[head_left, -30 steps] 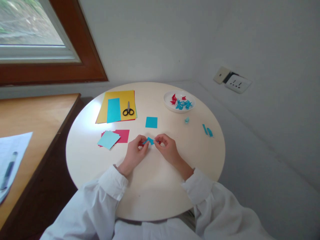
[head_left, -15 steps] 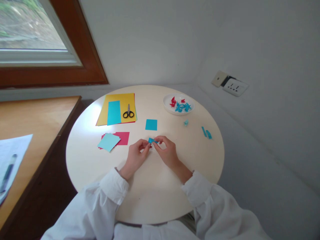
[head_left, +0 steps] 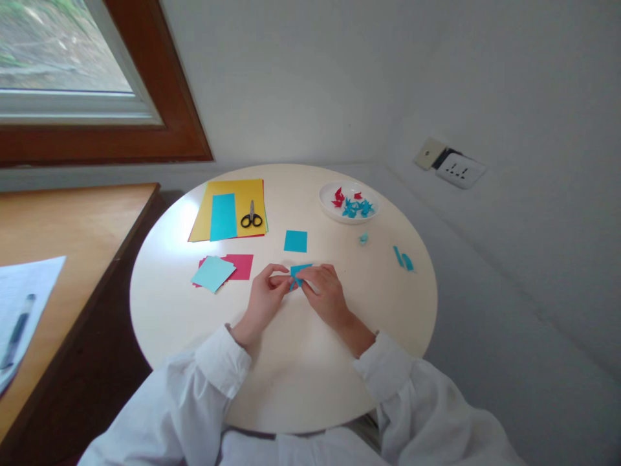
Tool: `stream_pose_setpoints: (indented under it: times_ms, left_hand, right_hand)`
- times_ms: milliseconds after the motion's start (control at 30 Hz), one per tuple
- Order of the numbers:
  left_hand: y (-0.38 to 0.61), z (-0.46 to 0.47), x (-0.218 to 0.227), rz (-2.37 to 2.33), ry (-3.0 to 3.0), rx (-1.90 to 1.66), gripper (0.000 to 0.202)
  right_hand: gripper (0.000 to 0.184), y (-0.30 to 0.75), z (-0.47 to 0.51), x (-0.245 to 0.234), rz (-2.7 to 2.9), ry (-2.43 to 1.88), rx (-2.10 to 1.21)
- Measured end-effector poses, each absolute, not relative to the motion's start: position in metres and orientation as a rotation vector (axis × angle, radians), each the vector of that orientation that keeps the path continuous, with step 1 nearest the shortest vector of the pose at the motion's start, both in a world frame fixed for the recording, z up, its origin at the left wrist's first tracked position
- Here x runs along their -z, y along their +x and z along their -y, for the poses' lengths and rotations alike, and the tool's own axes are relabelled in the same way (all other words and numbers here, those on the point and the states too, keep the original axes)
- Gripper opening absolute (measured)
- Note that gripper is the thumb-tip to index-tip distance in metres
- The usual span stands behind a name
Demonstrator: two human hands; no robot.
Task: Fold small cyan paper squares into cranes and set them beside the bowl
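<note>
A pale wall (head_left: 301,84) rises behind everything. Against it stands a round white counter (head_left: 301,382), with a wooden counter (head_left: 77,220) to its left and a window (head_left: 58,52) above that one. White sleeves (head_left: 179,388) reach in from the near edge. Yellow paper (head_left: 200,223) lies at the far left of the white counter, other coloured edges peeping from beneath. A white sheet (head_left: 33,278) rests on the wooden counter. A white dish (head_left: 350,187) sits at the far right.

The left hand (head_left: 264,296) and right hand (head_left: 328,292) meet near the middle. Each grip is narrow, thumb and fingers pinching the same small blue paper; whether it touches the counter I cannot tell.

A blue strip (head_left: 223,217) lies on the yellow paper, left of the scissors (head_left: 251,215). A pen (head_left: 18,330) lies on the white sheet. Pink squares (head_left: 242,267) lie partly under a pale square (head_left: 214,274), left of the hands; a blue square (head_left: 295,241) lies flat just beyond them.

The held blue paper (head_left: 301,270) is creased, partly hidden by fingers. Blue figures (head_left: 358,208) and red figures (head_left: 338,198) fill part of the dish. Two blue scraps (head_left: 398,256) lie near the right edge, and a pale blue piece (head_left: 363,239) just before the dish.
</note>
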State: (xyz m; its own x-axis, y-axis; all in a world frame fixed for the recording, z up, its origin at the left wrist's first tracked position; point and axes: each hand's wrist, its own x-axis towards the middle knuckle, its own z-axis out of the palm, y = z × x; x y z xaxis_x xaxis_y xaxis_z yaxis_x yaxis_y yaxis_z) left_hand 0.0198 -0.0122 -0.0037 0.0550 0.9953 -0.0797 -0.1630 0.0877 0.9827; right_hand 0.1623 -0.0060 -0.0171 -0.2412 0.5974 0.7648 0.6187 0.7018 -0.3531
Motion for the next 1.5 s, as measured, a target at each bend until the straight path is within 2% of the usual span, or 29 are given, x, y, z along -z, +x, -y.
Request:
stream_pose_setpoints:
  times_ms: [600, 1500]
  left_hand:
    - [0.0177, 0.0108, 0.0062, -1.040, 1.046, -1.173, 0.026]
    - [0.0169, 0.0097, 0.0078, -1.080, 1.170, -1.163, 0.029]
  right_hand:
    - [0.012, 0.1627, 0.0064, 0.0180, 2.031, -0.877, 0.128]
    - [0.017, 0.1605, 0.0103, 0.0140, 2.014, -0.945, 0.124]
